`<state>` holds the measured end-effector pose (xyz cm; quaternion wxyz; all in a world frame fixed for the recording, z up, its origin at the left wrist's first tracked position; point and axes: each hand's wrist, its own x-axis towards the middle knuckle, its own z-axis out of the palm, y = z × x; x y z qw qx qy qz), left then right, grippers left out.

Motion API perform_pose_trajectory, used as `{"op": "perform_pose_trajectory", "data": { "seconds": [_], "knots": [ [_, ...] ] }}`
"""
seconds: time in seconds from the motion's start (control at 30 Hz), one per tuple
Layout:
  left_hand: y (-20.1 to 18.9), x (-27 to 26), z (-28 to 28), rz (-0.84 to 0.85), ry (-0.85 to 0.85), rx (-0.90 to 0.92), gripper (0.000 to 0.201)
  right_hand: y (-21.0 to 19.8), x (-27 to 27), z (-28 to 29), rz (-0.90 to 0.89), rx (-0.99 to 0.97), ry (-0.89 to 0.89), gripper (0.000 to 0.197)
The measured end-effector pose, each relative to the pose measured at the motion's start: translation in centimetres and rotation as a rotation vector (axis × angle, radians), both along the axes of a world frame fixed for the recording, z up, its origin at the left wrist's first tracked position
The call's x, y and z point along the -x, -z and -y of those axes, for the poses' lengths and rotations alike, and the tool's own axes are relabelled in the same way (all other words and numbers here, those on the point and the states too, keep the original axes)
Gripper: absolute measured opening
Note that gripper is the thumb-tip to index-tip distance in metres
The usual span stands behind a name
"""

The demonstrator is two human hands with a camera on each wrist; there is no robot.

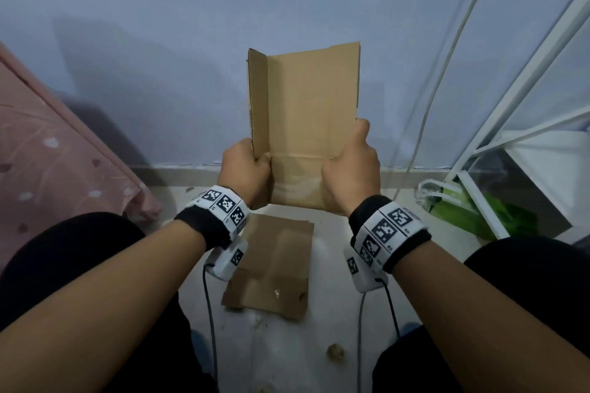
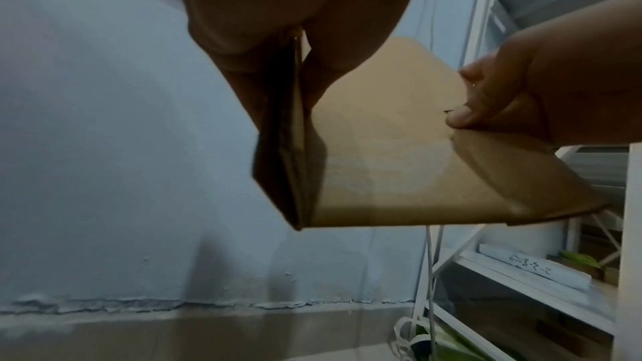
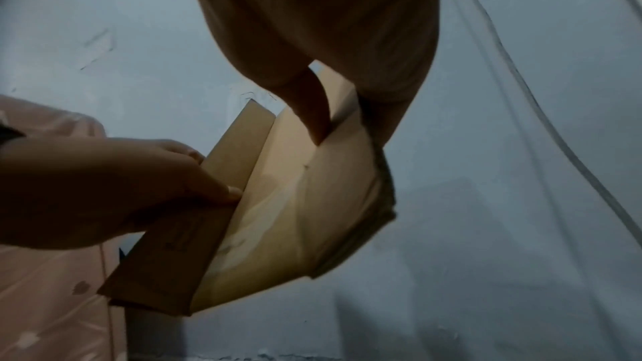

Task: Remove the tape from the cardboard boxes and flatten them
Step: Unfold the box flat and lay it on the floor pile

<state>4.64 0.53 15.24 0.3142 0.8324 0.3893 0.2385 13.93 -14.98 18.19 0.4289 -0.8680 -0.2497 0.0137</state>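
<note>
A brown cardboard box [image 1: 306, 112] stands upright in the air in front of me, opened out, with a narrow side panel folded along its left edge. My left hand [image 1: 247, 169] grips its lower left edge, the thumb on the inner face. My right hand [image 1: 352, 166] grips the lower right edge, its thumb pressing on the near face. In the left wrist view the cardboard box [image 2: 382, 153] hangs below my palm, with my right hand [image 2: 514, 98] pinching its far edge. The right wrist view shows the cardboard box [image 3: 295, 216] between both hands. I see no tape on it.
A flattened cardboard piece [image 1: 274, 268] lies on the pale floor between my knees. A pink patterned bedcover [image 1: 48, 163] is at the left. A white metal rack [image 1: 510, 137] with a green bag [image 1: 472, 210] stands at the right. White cords [image 1: 440, 80] hang down the blue wall.
</note>
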Motion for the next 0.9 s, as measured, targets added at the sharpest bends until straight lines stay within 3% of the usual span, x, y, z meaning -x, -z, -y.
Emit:
{"op": "perform_pose_trajectory", "data": {
  "seconds": [0.1,0.17,0.23,0.3,0.37,0.47,0.53,0.63,0.7,0.8,0.87,0.9],
  "knots": [
    [-0.3,0.0,0.8,0.011,0.049,-0.104,0.034,-0.1,-0.8,0.3,0.112,0.046,0.052,0.055],
    [-0.2,0.1,2.0,0.023,0.093,-0.156,0.043,0.3,-1.6,0.7,0.117,0.092,0.083,0.056],
    [0.1,0.0,2.4,0.027,0.115,-0.126,0.039,0.8,-2.1,1.0,0.075,0.095,0.106,0.056],
    [-0.2,-0.1,2.2,0.031,0.135,0.0,0.025,1.1,-2.2,1.0,0.047,0.058,0.077,0.054],
    [-0.6,-0.2,1.6,0.157,0.103,0.254,0.003,1.2,-2.2,0.6,0.014,-0.015,0.021,0.051],
    [-1.8,-0.2,0.5,0.436,-0.012,0.489,0.022,1.1,-2.5,0.2,-0.089,-0.095,-0.029,0.041],
    [-2.9,0.0,-0.3,0.535,-0.039,0.492,0.017,1.5,-2.9,0.3,-0.111,-0.095,-0.039,0.021],
    [-3.9,0.3,-1.5,0.608,-0.016,0.476,0.024,2.3,-3.4,0.2,-0.133,-0.07,-0.016,0.019],
    [-4.2,0.5,-1.7,0.665,0.016,0.471,0.027,2.1,-3.3,0.0,-0.398,-0.208,-0.043,0.029],
    [-5.0,0.8,-1.7,0.712,0.067,0.474,0.035,0.6,-3.1,0.1,-0.951,-0.588,-0.168,0.041],
    [-5.2,1.1,-2.1,0.699,0.107,0.552,0.041,-0.2,-3.8,0.6,-1.126,-0.776,-0.237,0.06],
    [-5.1,1.2,-2.6,0.639,0.108,0.559,0.041,-0.3,-4.4,0.7,-1.161,-0.817,-0.255,0.06]
  ]
}}
